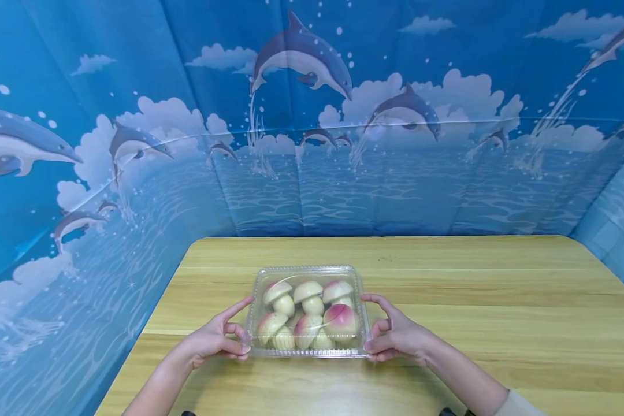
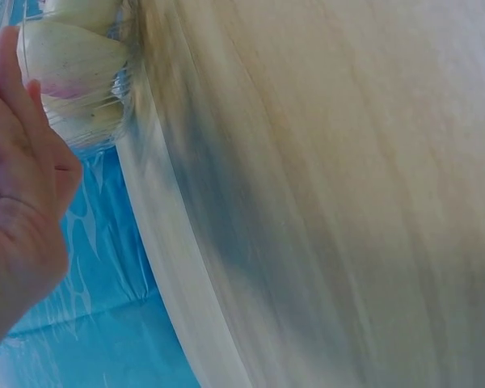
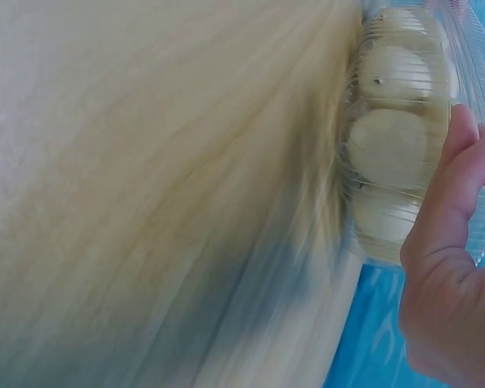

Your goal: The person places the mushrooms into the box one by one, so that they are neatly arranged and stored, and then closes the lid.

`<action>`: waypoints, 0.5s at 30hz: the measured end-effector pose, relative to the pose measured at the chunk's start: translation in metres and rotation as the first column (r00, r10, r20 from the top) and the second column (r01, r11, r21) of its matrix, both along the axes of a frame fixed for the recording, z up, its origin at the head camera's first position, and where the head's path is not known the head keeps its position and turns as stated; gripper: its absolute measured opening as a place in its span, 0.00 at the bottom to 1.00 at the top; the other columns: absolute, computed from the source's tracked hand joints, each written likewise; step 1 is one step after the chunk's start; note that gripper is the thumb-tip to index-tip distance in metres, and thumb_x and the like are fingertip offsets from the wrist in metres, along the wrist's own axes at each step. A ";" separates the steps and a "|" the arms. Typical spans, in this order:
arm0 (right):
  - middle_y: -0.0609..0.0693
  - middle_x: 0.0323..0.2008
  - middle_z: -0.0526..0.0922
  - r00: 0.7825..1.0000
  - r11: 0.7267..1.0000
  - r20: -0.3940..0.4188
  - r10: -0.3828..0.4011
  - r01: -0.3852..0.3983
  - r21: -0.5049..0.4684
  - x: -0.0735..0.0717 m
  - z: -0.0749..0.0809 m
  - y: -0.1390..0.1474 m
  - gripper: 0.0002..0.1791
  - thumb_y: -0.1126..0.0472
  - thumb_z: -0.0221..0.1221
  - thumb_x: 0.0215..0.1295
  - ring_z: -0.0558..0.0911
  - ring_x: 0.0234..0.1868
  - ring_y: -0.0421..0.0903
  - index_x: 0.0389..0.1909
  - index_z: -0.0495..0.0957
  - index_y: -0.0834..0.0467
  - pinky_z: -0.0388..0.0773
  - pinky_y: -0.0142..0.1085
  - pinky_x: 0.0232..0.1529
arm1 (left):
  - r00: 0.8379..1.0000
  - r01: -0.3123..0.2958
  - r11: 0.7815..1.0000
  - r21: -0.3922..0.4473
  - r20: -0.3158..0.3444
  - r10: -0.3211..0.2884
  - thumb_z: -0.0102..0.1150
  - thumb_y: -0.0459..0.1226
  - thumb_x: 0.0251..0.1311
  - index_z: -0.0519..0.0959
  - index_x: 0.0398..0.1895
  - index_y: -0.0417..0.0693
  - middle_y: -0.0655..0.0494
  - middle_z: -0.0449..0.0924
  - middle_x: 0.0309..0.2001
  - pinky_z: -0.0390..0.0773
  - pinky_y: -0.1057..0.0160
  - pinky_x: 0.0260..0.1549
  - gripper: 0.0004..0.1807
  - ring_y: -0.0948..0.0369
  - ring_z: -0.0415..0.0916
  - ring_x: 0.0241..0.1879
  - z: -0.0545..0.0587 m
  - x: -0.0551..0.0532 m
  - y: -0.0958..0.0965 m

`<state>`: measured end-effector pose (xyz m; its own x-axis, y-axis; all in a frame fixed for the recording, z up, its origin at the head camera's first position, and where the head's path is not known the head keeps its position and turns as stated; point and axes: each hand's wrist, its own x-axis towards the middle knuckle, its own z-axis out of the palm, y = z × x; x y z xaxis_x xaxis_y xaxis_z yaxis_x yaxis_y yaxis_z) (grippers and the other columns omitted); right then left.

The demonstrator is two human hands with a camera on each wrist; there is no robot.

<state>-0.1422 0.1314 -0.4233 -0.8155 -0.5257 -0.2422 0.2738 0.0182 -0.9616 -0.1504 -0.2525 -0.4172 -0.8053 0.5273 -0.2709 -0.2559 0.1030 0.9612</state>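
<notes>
A clear plastic clamshell box (image 1: 308, 274) with its lid down is held between both hands near the middle of the table in the head view. Inside it lie several mushroom-shaped buns (image 1: 308, 292), cream with pink-tinged caps. My left hand (image 1: 218, 336) grips the box's left side, thumb at the near corner and index finger reaching along the edge. On the opposite side my right hand (image 1: 403, 334) grips the right edge the same way. Both wrist views show the ribbed side wall and pale buns (image 3: 388, 145) through it. Whether the box touches the table is hard to tell.
The wood-grain table (image 1: 499, 323) extends to both sides and beyond the box. A blue curtain (image 1: 312, 190) printed with dolphins and waves hangs behind and to the left. Dark objects (image 1: 188, 413) peek in at the bottom edge.
</notes>
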 end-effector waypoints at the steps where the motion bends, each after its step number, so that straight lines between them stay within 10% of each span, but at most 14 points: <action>1: 0.51 0.24 0.73 1.000 1.000 0.001 -0.001 0.001 -0.001 0.000 0.000 0.000 0.52 0.76 0.61 0.51 0.80 0.23 0.47 0.71 0.40 0.52 0.80 0.36 0.27 | 1.000 0.001 1.000 -0.002 0.001 -0.001 0.59 0.19 0.48 0.37 0.74 0.47 0.52 0.72 0.28 0.81 0.58 0.32 0.55 0.57 0.79 0.26 0.000 0.000 0.000; 15: 0.52 0.23 0.74 1.000 1.000 -0.019 0.006 -0.006 0.023 0.000 0.000 0.000 0.53 0.77 0.61 0.49 0.80 0.22 0.47 0.70 0.40 0.53 0.78 0.33 0.24 | 1.000 0.007 1.000 0.008 0.010 -0.007 0.59 0.19 0.47 0.36 0.74 0.47 0.52 0.72 0.28 0.81 0.57 0.33 0.55 0.58 0.78 0.26 0.001 0.000 0.001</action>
